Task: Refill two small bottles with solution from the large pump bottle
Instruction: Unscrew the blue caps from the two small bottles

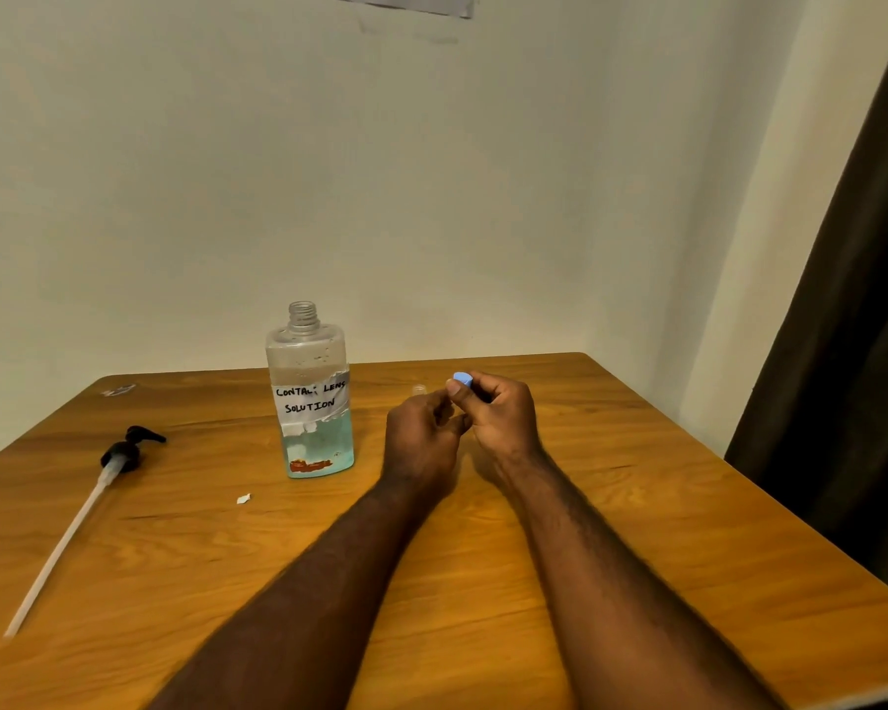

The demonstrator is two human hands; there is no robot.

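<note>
The large clear bottle [309,397] labelled "contact lens solution" stands uncapped in the middle of the wooden table [636,504], about half full of pale blue liquid. Its black pump head with a long white tube [88,504] lies flat at the left. Just right of the bottle, my left hand [419,443] is closed around a small clear bottle [419,389]; only its open neck shows above my fingers. My right hand [498,412] pinches a small blue cap [463,379] between thumb and fingers, right beside the small bottle's neck. A second small bottle is not visible.
A small white scrap [243,499] lies on the table in front of the large bottle. A sticker-like mark [118,389] sits at the far left corner. The table stands against a pale wall, with a dark curtain [852,351] at the right.
</note>
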